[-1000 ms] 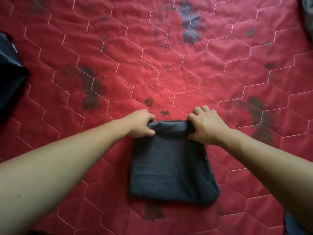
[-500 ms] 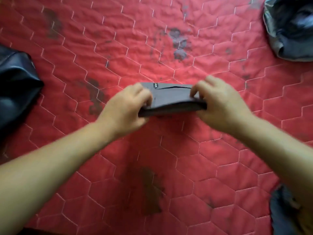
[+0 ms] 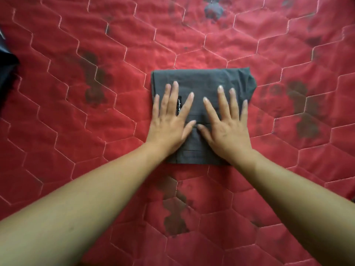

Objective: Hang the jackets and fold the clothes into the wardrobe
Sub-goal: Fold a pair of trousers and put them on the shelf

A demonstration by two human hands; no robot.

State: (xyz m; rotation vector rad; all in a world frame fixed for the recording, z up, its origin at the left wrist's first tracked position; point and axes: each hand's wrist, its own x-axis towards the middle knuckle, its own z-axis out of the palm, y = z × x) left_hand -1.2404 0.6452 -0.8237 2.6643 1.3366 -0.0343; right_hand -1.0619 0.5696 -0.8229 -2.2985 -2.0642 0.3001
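A dark grey folded garment (image 3: 199, 79) lies flat as a compact rectangle in the middle of the red quilted bedspread (image 3: 115, 131). My left hand (image 3: 171, 121) rests palm down on its left half, fingers spread. Beside it, my right hand (image 3: 224, 123) presses flat on the right half, fingers also spread. Neither hand grips the cloth. The thumbs nearly touch at the centre. A small black label shows between two fingers of my left hand. The garment's near edge is partly hidden under my wrists.
A dark garment (image 3: 6, 60) lies at the far left edge of the bed. The bedspread carries dark worn patches and white hexagon stitching. No wardrobe or hanger is in view.
The garment was pinched at its far edge, lifted and folded over in the air, and now lies flat as a smaller rectangle. Both hands have let go and press on it.
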